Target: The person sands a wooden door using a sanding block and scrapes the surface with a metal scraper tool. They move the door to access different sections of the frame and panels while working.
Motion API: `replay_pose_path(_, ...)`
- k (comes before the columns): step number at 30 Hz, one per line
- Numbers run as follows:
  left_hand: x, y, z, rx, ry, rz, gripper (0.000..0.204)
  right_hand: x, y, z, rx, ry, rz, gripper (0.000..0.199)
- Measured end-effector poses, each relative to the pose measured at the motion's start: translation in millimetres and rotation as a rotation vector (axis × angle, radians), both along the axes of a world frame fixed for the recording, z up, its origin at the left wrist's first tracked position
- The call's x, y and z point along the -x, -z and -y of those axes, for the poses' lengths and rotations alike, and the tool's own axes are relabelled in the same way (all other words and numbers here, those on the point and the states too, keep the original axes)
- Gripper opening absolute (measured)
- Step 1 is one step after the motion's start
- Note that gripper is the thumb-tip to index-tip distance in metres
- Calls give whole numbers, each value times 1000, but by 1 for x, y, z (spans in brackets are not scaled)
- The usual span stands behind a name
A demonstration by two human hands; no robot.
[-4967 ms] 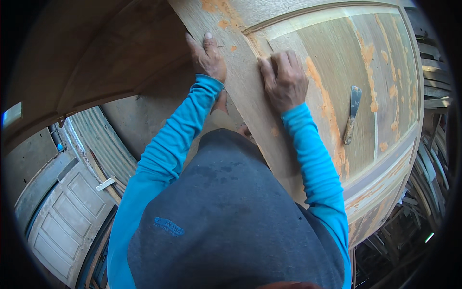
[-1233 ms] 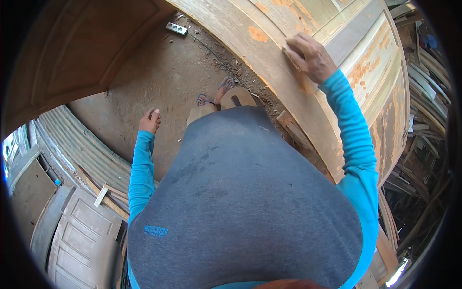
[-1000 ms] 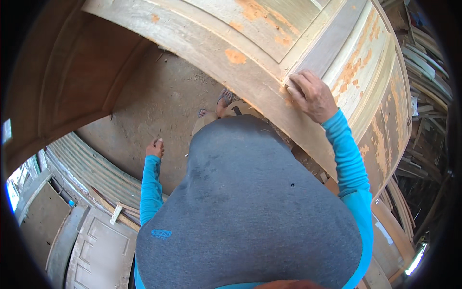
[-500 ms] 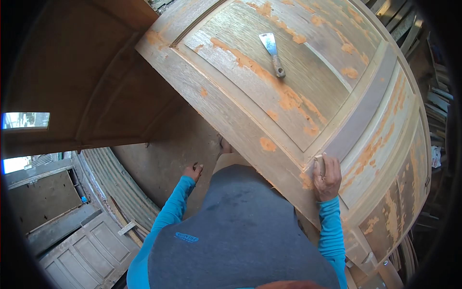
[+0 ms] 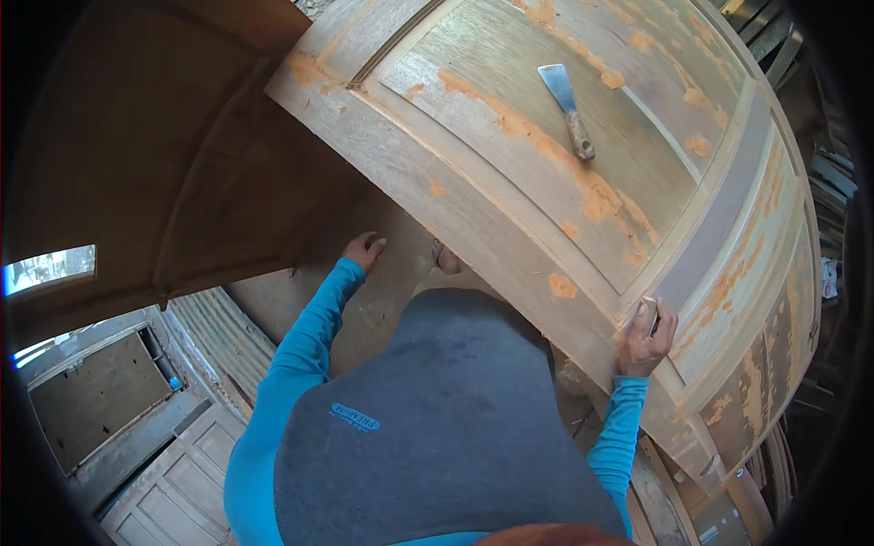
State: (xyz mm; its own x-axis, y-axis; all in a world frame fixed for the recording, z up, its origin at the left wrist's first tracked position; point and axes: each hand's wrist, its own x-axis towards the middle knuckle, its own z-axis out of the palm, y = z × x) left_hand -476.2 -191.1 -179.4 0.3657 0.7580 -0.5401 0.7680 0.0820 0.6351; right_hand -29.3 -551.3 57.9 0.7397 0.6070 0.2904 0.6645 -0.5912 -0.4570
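Note:
A wooden panel door lies in front of me, smeared with orange filler along its joints and panels. Against its near frame, by a panel corner, my right hand presses a small pale block held between thumb and fingers; whether it is wood or folded sandpaper I cannot make out. My left hand hangs in the air left of the door edge, fingers loosely bent and apart, holding nothing. On the door's far panel rests a putty knife with a metal blade and worn handle.
A large brown wooden panel rises on the left. Below it are corrugated sheeting and another pale panelled door. Stacked boards line the far right. My foot shows beside the door's edge.
The view has shifted, so the door and putty knife appear farther right. My right hand stays near the same frame corner with the block. My left hand has moved farther forward.

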Motion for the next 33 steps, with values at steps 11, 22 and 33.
replay_pose_path(11, 24, 4, -54, 174, -228, 108, 63, 8, 14, -10, -11, 221, 30, 29)
replay_pose_path(22, 4, 2, -80, 171, -34, 117, 63, 12, 15, -17, 3, 316, 13, 34)
replay_pose_path(33, -51, -137, -68, 655, 535, 7, 59, 29, 3, -41, 35, 280, 44, 27)
